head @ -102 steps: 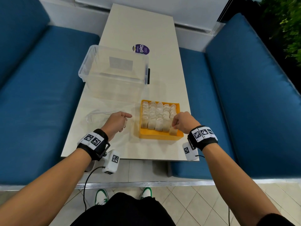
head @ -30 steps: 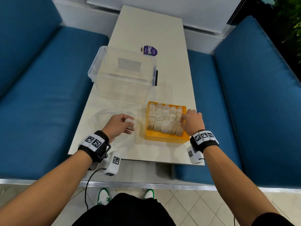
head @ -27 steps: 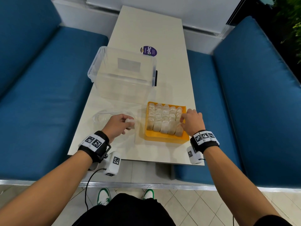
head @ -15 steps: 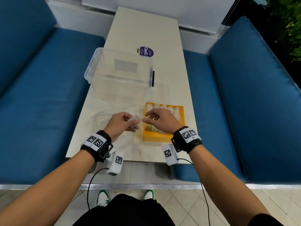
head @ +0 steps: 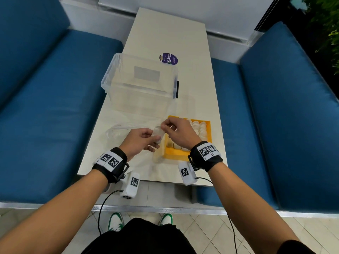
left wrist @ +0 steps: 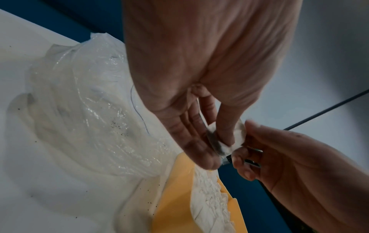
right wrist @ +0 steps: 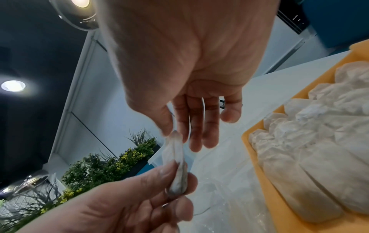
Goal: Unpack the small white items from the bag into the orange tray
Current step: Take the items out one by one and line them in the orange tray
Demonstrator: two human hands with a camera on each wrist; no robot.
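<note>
A small white item (head: 157, 133) is held upright between both hands, just left of the orange tray (head: 209, 129). My left hand (head: 155, 142) grips its lower end between thumb and fingers. My right hand (head: 163, 126) pinches its top edge with thumb and forefinger. In the left wrist view the white item (left wrist: 240, 134) sits under my thumb, above the tray's corner (left wrist: 175, 197). In the right wrist view the item (right wrist: 175, 157) hangs between the two hands. Several white items (right wrist: 319, 141) fill the tray in rows. The clear plastic bag (head: 117, 131) lies crumpled and flat on the table to the left.
A clear plastic bin (head: 141, 83) stands behind the bag and tray. A purple round sticker (head: 168, 58) lies on the table beyond it. Blue bench cushions (head: 275, 125) flank the narrow table on both sides. The near table edge (head: 146, 178) runs below my wrists.
My right hand left the tray's right side and crossed over it to the left. My left hand raised the white item toward it, and both hands now hold the item.
</note>
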